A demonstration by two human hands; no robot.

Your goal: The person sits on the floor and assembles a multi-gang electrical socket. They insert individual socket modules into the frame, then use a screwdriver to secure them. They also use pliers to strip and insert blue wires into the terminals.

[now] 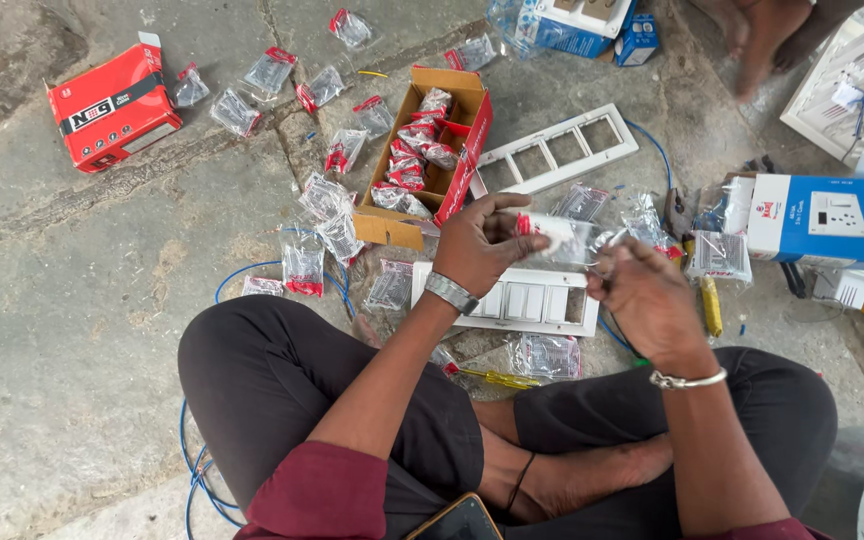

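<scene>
I sit cross-legged on a stone floor. My left hand and my right hand both grip one small clear plastic packet with a red end, held between them above a white switch plate that lies on the floor. The packet holds a white part. An open cardboard box with several more such packets stands just beyond my left hand.
Loose packets lie scattered on the floor. A red box sits far left, an empty white frame behind, a blue-white socket box right. Yellow screwdrivers and blue wire lie near my knees. Another person's foot is top right.
</scene>
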